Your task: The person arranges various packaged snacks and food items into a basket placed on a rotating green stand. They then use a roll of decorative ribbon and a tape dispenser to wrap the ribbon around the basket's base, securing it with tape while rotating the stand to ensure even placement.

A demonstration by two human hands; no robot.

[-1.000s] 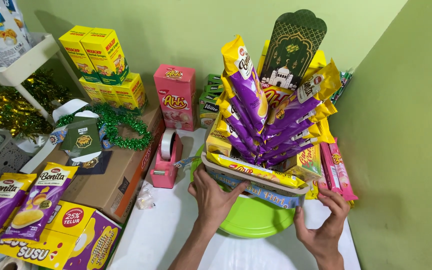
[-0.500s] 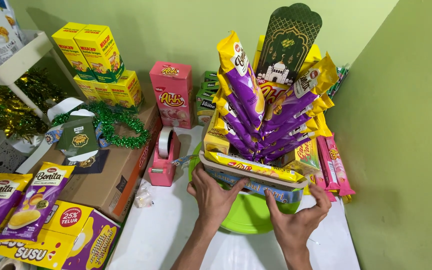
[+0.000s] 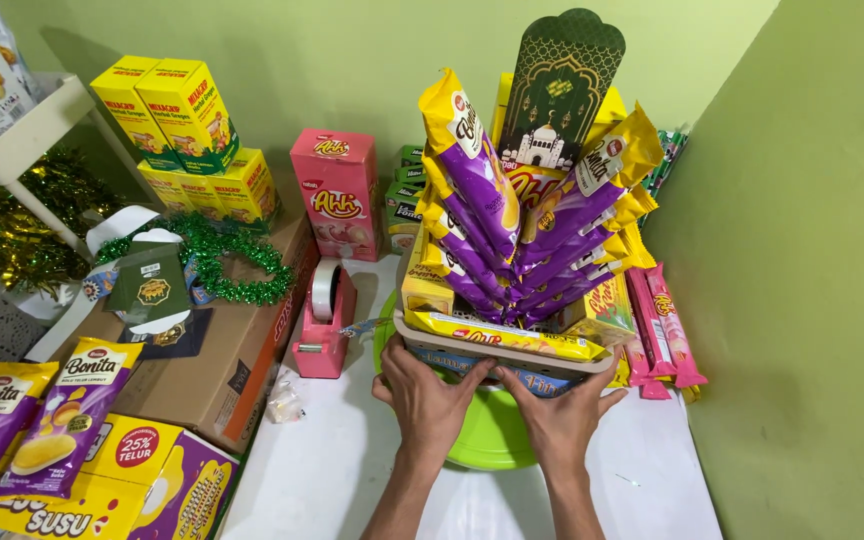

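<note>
Since a second ago my right hand (image 3: 564,418) has come in from the outer right side of the snack tower (image 3: 522,240) to its front, and now it lies just beside my left hand (image 3: 430,400), both pressed flat on the lower front edge of the basket (image 3: 500,352) that carries the tower. My fingers are spread and open against it, thumbs nearly meeting, not closed around anything. To me this looks like steadying or pressing the front row, with the blue packet (image 3: 540,382) partly under my fingertips. The tower stands on a green round base (image 3: 487,445), which sits on a white table (image 3: 322,470). Left of the tower is a pink tape dispenser (image 3: 324,318), and behind that a pink box (image 3: 340,195). Further left of the tower are a cardboard box (image 3: 222,360), green tinsel (image 3: 222,262) and yellow boxes (image 3: 187,125). Right of the tower pink wafer packets (image 3: 660,325) lean near the green wall (image 3: 812,250).
</note>
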